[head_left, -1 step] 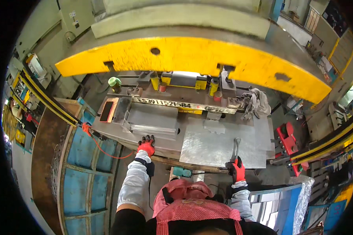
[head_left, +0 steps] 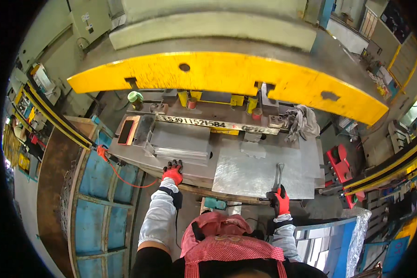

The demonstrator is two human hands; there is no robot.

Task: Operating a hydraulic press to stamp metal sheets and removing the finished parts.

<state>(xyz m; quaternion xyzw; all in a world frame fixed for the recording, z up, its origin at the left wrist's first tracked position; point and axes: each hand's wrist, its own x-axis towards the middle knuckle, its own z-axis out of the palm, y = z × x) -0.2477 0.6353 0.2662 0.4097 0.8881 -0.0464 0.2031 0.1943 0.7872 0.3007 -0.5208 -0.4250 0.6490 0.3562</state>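
My left hand (head_left: 173,173), in a red glove with dark fingertips, rests at the front edge of the press bed. Its fingers are spread, with nothing in them. Just beyond it lies a stack of flat metal sheets (head_left: 180,139). My right hand (head_left: 279,201), gloved in red and black, is closed round the red handle of a metal tool with a thin shaft and looped end (head_left: 281,172). That tool points away from me over a large bare metal plate (head_left: 259,173). A small cut metal piece (head_left: 253,149) lies at the plate's far side.
A yellow-fronted press ram (head_left: 208,69) spans above the die (head_left: 217,111). On the bed's left are a phone (head_left: 125,132) and a green-capped bottle (head_left: 135,98); a grey rag (head_left: 303,121) lies right. A blue-panelled bin (head_left: 95,204) stands left, a red fixture (head_left: 340,169) right.
The yellow-fronted ram has come down slightly, hiding more of the die behind it. Both my hands and the tool stay where they were.
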